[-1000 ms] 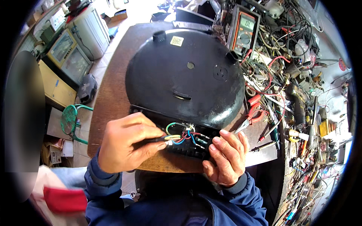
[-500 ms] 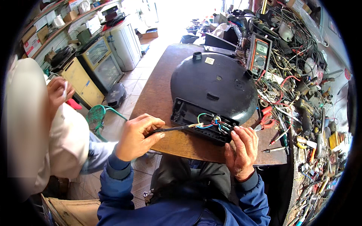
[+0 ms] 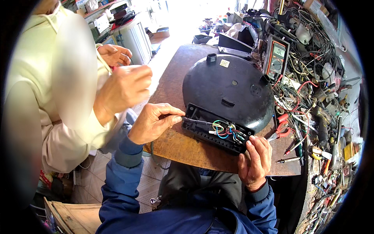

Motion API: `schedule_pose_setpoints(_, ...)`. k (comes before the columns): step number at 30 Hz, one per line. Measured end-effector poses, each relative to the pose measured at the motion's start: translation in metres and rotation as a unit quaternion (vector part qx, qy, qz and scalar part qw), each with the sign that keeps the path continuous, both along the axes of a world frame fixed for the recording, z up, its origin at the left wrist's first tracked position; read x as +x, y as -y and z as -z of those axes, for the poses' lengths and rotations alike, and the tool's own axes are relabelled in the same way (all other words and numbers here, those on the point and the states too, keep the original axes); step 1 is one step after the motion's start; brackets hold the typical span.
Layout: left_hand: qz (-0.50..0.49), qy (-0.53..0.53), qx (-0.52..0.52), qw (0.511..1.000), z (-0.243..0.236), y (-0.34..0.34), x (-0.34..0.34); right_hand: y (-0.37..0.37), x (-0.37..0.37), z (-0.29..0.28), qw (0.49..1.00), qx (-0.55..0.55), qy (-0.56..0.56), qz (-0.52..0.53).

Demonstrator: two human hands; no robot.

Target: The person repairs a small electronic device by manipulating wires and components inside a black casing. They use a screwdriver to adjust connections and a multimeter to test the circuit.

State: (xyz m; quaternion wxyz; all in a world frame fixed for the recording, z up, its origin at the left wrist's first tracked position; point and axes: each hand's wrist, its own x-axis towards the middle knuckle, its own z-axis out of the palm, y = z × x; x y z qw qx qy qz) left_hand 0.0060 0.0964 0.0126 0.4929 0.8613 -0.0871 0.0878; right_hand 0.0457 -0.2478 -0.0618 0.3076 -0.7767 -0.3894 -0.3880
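A round black appliance base (image 3: 218, 84) lies bottom up on the wooden table (image 3: 167, 84). On its near side is an open, narrow wiring compartment (image 3: 206, 137) with coloured wires (image 3: 230, 130) bunched toward its right half. My left hand (image 3: 154, 121) pinches the dark power cable (image 3: 199, 122) between thumb and fingertips at the compartment's left end. The cable lies along the inside, its tip among the wires. Gripping the compartment's right corner, my right hand (image 3: 255, 160) has its thumb on the near side and fingers curled over the end.
Another person's hand (image 3: 124, 87) is blurred close to my left forearm, with a second hand (image 3: 114, 54) behind it. To the right lie red-handled pliers (image 3: 281, 128), a probe (image 3: 288, 160), a multimeter (image 3: 276, 56) and heaped cables and tools (image 3: 311, 91).
My left hand has brought the cable rightward, down into the compartment. My right hand keeps its corner grip. The other person has leaned in from the left, hands now near mine.
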Motion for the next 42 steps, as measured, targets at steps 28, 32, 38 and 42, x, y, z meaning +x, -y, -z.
schedule_pose_setpoints(28, -0.214, 0.027, -0.056, 0.975, 0.045, 0.02, -0.069, 0.114, -0.017, 0.011, 0.972, 0.103, -0.12, 0.174)
schedule_pose_setpoints(32, -0.359, 0.142, 0.054, 0.921, 0.066, 0.035, -0.092, 0.119, -0.023, 0.016, 0.971, 0.106, -0.121, 0.176)
schedule_pose_setpoints(38, -0.403, 0.214, 0.066, 0.888, 0.077, 0.068, -0.119, 0.103, -0.021, 0.005, 0.979, 0.116, -0.122, 0.111)
schedule_pose_setpoints(42, -0.241, 0.298, 0.182, 0.905, 0.04, 0.109, -0.086, 0.077, -0.021, -0.006, 0.981, 0.076, -0.169, 0.053)
